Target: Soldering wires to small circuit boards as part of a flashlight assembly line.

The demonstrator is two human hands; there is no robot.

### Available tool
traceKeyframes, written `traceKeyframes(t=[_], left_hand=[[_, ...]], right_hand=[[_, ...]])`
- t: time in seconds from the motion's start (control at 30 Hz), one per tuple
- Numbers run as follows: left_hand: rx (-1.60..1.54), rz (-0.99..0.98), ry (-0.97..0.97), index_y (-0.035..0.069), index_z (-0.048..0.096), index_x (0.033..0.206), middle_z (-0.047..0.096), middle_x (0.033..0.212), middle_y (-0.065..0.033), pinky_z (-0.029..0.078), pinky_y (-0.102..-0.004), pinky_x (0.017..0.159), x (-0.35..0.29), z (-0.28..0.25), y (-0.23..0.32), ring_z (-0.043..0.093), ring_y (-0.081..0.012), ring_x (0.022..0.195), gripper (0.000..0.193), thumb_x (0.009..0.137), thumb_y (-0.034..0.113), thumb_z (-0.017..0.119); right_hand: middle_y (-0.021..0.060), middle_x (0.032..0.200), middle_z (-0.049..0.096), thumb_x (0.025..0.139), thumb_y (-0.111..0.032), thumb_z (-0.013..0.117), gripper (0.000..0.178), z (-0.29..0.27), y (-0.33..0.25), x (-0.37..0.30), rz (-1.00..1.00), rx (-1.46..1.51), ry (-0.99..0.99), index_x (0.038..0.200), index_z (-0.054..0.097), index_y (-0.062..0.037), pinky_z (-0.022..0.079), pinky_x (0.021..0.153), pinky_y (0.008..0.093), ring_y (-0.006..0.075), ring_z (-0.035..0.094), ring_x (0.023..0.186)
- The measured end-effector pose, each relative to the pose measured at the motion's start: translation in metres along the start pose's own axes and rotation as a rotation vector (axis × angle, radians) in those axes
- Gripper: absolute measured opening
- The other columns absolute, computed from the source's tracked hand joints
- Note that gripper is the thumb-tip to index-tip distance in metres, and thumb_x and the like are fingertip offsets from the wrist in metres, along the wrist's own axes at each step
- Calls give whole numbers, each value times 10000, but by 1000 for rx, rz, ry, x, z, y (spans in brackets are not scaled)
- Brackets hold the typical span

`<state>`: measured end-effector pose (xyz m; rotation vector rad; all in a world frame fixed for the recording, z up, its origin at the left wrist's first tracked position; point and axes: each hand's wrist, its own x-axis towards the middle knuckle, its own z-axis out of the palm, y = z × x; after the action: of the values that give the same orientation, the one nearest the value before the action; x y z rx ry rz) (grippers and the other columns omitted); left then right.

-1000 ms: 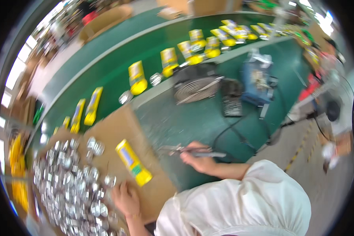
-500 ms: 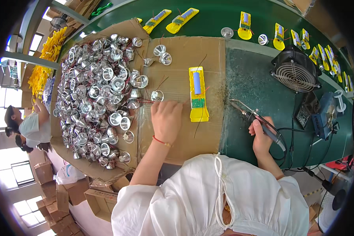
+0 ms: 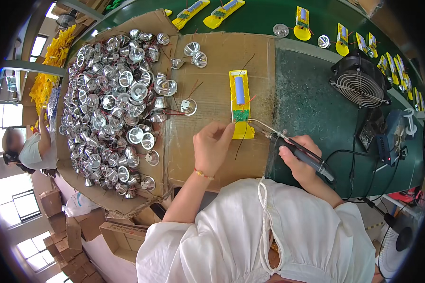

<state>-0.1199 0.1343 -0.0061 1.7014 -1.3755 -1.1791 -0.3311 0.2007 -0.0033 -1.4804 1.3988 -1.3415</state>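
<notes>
On the cardboard before me lies a yellow plastic casing [image 3: 249, 133] with a blue cylindrical battery [image 3: 240, 90] and a small green circuit board [image 3: 241, 114]. Thin dark and red wires stick out of it. My left hand [image 3: 210, 147] is closed in a pinch at the board's left edge; whatever its fingertips grip is too small to make out. My right hand [image 3: 302, 165] is wrapped around a soldering iron [image 3: 316, 163]. Its thin bent tip reaches the board's right side, with a metal guide tube alongside.
A heap of silver reflector cups [image 3: 113, 113] covers the left cardboard. A loose reflector [image 3: 189, 106] lies near my left hand. At the right stand a black fan [image 3: 361, 87] and a blue soldering station [image 3: 389, 137] with cables. More yellow casings [image 3: 302, 23] line the far side.
My left hand has moved right, from beside the loose reflector to the circuit board. My right hand has brought the soldering iron left, its tip now at the board. The view has shifted slightly.
</notes>
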Motion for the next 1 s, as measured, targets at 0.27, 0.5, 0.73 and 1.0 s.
traceKeyframes(t=[0.27,0.5,0.73,1.0], left_hand=[[91,155,77,-8,620,743,574,683,-97,444,-281,570,1,6,-2,561,-192,598,119,771,104,652],[73,254,101,-4,607,718,566,673,-94,430,-284,552,2,7,-2,545,-198,583,116,770,91,647],[71,270,118,0,602,714,562,668,-95,419,-288,534,2,9,-5,538,-200,566,116,766,92,649],[76,283,139,-2,595,709,564,667,-93,421,-282,521,2,10,-6,543,-197,554,121,763,90,650]], right_hand=[[57,637,614,768,-79,673,162,18,3,8,98,199,98,819,548,11,454,529,213,76,572,575],[69,663,617,779,-71,660,152,25,6,11,257,259,92,823,540,10,454,530,214,80,571,580],[72,663,599,795,-78,648,152,24,1,10,328,339,126,849,531,3,454,513,215,88,564,575],[94,703,599,807,-87,639,173,15,-2,7,311,342,138,875,517,14,461,515,220,100,566,586]])
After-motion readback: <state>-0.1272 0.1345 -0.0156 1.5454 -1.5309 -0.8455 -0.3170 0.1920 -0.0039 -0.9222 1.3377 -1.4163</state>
